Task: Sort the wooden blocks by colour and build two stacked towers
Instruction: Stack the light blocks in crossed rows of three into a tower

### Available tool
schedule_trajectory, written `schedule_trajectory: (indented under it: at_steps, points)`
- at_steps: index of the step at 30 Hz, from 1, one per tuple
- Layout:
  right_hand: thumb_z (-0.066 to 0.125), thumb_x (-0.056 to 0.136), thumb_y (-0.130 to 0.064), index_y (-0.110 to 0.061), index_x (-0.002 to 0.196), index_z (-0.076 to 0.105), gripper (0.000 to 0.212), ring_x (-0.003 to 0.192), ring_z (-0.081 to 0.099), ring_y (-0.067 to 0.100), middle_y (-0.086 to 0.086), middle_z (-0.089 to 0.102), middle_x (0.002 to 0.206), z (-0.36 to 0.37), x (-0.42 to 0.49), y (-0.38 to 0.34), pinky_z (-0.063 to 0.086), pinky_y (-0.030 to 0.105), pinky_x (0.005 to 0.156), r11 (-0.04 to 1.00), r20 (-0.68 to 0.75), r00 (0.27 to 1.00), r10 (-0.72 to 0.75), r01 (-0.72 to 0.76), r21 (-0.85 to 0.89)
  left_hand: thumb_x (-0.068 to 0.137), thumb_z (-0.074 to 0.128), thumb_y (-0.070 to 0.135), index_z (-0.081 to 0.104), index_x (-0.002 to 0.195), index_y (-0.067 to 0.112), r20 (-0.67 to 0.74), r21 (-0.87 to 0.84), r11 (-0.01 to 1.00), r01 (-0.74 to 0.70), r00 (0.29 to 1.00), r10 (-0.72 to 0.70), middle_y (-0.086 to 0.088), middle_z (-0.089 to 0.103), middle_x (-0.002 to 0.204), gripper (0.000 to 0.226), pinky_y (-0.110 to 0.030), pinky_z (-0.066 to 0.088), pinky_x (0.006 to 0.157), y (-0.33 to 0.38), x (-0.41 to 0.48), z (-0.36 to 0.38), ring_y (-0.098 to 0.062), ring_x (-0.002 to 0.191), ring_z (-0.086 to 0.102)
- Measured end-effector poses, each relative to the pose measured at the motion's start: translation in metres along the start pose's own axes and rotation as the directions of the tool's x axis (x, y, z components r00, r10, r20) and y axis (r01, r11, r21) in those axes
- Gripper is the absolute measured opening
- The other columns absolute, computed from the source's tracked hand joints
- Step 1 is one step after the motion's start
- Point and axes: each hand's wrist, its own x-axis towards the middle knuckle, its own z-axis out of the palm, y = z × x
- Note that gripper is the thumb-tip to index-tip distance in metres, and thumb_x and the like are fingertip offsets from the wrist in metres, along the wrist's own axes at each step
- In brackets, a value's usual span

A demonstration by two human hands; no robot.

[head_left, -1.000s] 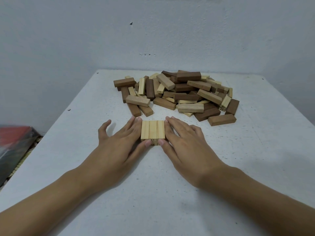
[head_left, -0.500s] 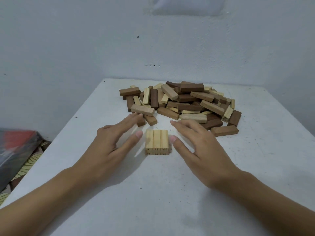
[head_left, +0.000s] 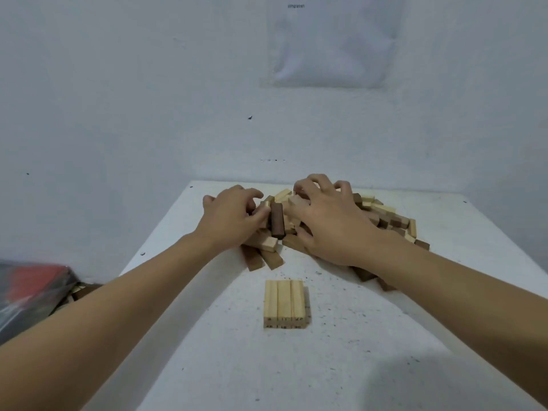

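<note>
Fingers (head_left: 262, 215) of the left hand (head_left: 228, 221) pinch a dark block (head_left: 277, 219) at the near edge of the pile (head_left: 385, 215); the right hand (head_left: 329, 229) curls over the pile, grip unclear. Light blocks (head_left: 284, 304) sit together, nearer than the pile.

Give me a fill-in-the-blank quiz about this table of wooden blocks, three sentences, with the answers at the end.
The light blocks nearest the person lie ___ abreast on top.
The left hand pinches a block coloured dark ___.
The right hand reaches onto the ___ of mixed blocks.
Missing words: three; brown; pile.
</note>
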Motion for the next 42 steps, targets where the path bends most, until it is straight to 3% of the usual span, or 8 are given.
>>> schedule_trajectory:
  at_steps: [11, 15, 20, 24, 27, 32, 37, 42]
  points:
    - [0.051, 0.101, -0.034, -0.034, 0.125, 0.058, 0.025, 0.144, 0.016, 0.025, 0.002, 0.032, 0.150, 0.012, 0.006, 0.012, 0.028, 0.053, 0.107, 0.996, 0.042, 0.996, -0.084, 0.083, 0.035, 0.093, 0.069, 0.044, 0.067, 0.091, 0.035, -0.011, -0.015, 1.000, 0.027, 1.000, -0.028, 0.010, 0.061, 0.100, 0.010, -0.036, 0.023, 0.083, -0.009, 0.005, 0.003, -0.009, 0.091, 0.053]
    - [0.048, 0.102, -0.041, -0.034, 0.122, 0.061, 0.024, 0.138, 0.026, 0.015, -0.005, 0.041, 0.144, 0.015, -0.002, 0.009, 0.028, 0.048, 0.108, 0.963, -0.065, 0.995, -0.072, 0.086, 0.255, 0.091, 0.072, 0.043, 0.065, 0.089, 0.034, -0.033, -0.062, 0.998, 0.029, 0.999, -0.031, 0.013, 0.063, 0.097, 0.012, -0.036, 0.028, 0.086, -0.007, 0.003, 0.002, -0.009, 0.089, 0.055]
    - [0.055, 0.101, -0.038, -0.029, 0.116, 0.063, 0.020, 0.115, 0.049, 0.003, -0.019, 0.055, 0.115, 0.008, -0.032, -0.001, 0.041, 0.036, 0.096, 0.652, -0.179, 0.972, 0.154, 0.036, 0.757, 0.076, 0.078, 0.050, 0.066, 0.079, 0.033, -0.023, -0.229, 0.973, 0.004, 1.000, -0.010, 0.021, 0.070, 0.077, 0.022, -0.053, 0.048, 0.095, 0.000, -0.004, -0.009, 0.000, 0.079, 0.066]
    - [0.057, 0.100, -0.033, -0.028, 0.112, 0.066, 0.015, 0.087, 0.063, 0.015, -0.009, 0.066, 0.096, 0.001, -0.070, 0.002, 0.055, 0.039, 0.071, 0.378, -0.150, 0.951, 0.270, 0.038, 0.925, 0.086, 0.081, 0.035, 0.068, 0.087, 0.027, -0.074, -0.355, 0.930, -0.094, 0.995, 0.073, 0.015, 0.072, 0.082, 0.015, -0.029, 0.051, 0.073, 0.027, -0.023, -0.028, -0.003, 0.081, 0.068]
    - [0.060, 0.098, -0.029, -0.028, 0.109, 0.067, 0.013, 0.086, 0.064, 0.021, -0.004, 0.067, 0.091, 0.002, -0.099, 0.011, 0.056, 0.044, 0.078, 0.278, -0.136, 0.933, 0.332, 0.041, 0.960, 0.091, 0.077, 0.028, 0.068, 0.092, 0.026, -0.113, -0.446, 0.874, -0.192, 0.981, 0.158, 0.009, 0.072, 0.086, 0.009, -0.029, 0.052, 0.073, 0.058, -0.047, -0.043, -0.011, 0.085, 0.069]
    - [0.066, 0.095, -0.021, -0.024, 0.097, 0.073, 0.007, 0.079, 0.063, 0.027, 0.002, 0.067, 0.082, 0.008, -0.140, 0.030, 0.055, 0.047, 0.073, 0.267, -0.050, 0.934, 0.353, -0.049, 0.962, 0.094, 0.073, 0.027, 0.068, 0.096, 0.026, 0.097, -0.549, 0.805, -0.223, 0.940, 0.326, 0.006, 0.070, 0.087, 0.005, -0.035, 0.057, 0.070, 0.105, -0.097, -0.026, -0.015, 0.081, 0.070]
    - [0.074, 0.090, -0.020, -0.021, 0.085, 0.075, 0.005, 0.080, 0.066, 0.032, 0.004, 0.069, 0.083, 0.029, -0.170, 0.029, 0.053, 0.056, 0.081, 0.224, 0.114, 0.920, 0.374, -0.209, 0.952, 0.097, 0.069, 0.027, 0.065, 0.094, 0.030, 0.226, -0.462, 0.862, -0.208, 0.913, 0.341, 0.012, 0.066, 0.077, 0.005, -0.016, 0.042, 0.060, 0.121, -0.135, 0.023, -0.007, 0.075, 0.063]
    - [0.077, 0.086, -0.024, -0.028, 0.078, 0.077, 0.010, 0.076, 0.066, 0.017, -0.007, 0.069, 0.083, 0.032, -0.173, 0.028, 0.057, 0.037, 0.075, 0.335, 0.112, 0.877, 0.468, -0.294, 0.895, 0.099, 0.063, 0.031, 0.066, 0.099, 0.030, 0.209, -0.367, 0.913, -0.178, 0.941, 0.268, 0.013, 0.067, 0.085, 0.003, -0.017, 0.045, 0.066, 0.119, -0.145, 0.040, -0.003, 0.084, 0.061]
